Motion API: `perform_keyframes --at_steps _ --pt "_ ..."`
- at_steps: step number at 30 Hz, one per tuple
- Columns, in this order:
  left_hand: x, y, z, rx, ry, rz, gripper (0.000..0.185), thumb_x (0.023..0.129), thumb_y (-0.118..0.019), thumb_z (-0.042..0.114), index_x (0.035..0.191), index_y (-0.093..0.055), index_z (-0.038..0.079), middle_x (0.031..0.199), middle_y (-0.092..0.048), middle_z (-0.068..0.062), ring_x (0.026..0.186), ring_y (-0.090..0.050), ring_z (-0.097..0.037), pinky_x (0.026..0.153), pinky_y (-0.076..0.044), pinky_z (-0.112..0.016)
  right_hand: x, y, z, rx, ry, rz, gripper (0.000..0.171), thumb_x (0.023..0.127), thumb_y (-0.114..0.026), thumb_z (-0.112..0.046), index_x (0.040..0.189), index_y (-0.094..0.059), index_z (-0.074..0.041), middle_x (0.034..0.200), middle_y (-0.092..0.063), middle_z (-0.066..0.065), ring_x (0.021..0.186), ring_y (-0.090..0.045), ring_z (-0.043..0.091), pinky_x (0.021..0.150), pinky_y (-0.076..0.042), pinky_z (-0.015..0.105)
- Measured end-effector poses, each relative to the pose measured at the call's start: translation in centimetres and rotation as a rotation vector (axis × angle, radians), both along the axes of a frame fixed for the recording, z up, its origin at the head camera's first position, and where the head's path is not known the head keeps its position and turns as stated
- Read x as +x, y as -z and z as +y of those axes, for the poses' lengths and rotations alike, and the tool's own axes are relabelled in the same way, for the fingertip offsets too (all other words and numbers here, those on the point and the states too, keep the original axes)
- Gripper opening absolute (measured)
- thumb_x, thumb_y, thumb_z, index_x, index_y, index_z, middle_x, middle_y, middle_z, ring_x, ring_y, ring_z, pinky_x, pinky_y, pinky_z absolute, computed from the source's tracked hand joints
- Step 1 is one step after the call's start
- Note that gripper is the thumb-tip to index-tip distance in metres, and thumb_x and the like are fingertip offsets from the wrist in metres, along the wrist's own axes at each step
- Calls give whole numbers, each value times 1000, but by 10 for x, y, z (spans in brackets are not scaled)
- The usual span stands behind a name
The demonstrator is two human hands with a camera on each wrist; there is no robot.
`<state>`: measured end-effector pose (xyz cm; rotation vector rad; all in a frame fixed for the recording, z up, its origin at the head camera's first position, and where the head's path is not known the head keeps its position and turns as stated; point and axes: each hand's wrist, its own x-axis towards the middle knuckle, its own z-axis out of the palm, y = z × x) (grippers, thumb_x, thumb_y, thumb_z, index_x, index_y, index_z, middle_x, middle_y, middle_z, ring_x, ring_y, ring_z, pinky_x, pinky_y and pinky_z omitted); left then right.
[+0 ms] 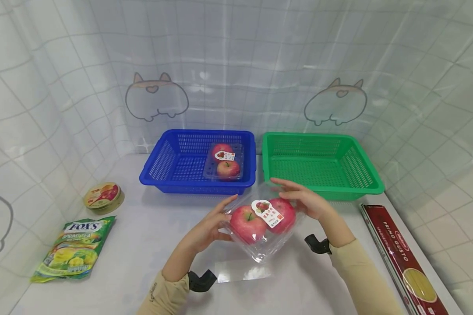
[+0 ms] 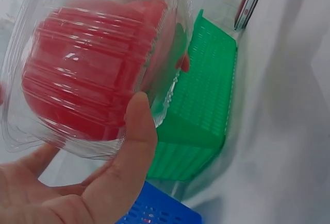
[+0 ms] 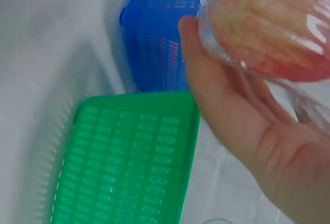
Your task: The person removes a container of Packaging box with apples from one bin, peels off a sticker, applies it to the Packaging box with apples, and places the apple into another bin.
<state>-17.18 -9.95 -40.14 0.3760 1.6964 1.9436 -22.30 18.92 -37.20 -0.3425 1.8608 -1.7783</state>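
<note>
A clear plastic clamshell box (image 1: 261,253) with two red apples (image 1: 246,227) and a white label is held up between both hands, tilted, in front of the baskets. My left hand (image 1: 206,231) grips its left side; in the left wrist view a finger curls over the ridged plastic (image 2: 77,80). On the far right side my right hand (image 1: 310,203) holds the box, fingers spread along its edge. The right wrist view has an apple (image 3: 268,28) through the plastic beside those fingers. Behind stand a blue basket (image 1: 151,177) and a green basket (image 1: 372,186).
Inside the blue basket lies another clear box of apples (image 1: 227,168). To the left are a round tin (image 1: 102,197) and a green FOX'S candy bag (image 1: 72,251). A red spaghetti box (image 1: 402,258) lies at the right. A clear strip (image 1: 242,271) rests on the table below the hands.
</note>
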Motion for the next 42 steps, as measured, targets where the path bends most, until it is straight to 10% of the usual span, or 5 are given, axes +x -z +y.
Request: perform_keyframes --at_steps 10,24,42 --pt "2 -5 1 15 -31 28 63 86 -42 20 146 -24 12 146 -22 -20 108 -49 -26 81 -49 -51 -11 -2 -1 -27 -2 34 60 94 -46 -19 148 -20 -11 151 -19 17 137 -17 38 106 -22 55" --pt "-1 -13 -12 96 -293 58 63 85 -41 20 145 -24 14 146 -22 -16 113 -47 -37 83 -49 -51 16 -14 -31 -95 412 127 65 96 -44 -22 150 -7 -20 151 -11 16 137 -17 35 97 -34 59" --pt "-10 -28 -14 187 -639 160 56 91 -40 14 145 -26 16 133 -34 -13 110 -45 -23 84 -49 -47 36 -17 -112 -163 312 109 69 93 -54 -23 147 -14 -35 149 -11 17 128 -33 43 80 -50 51"
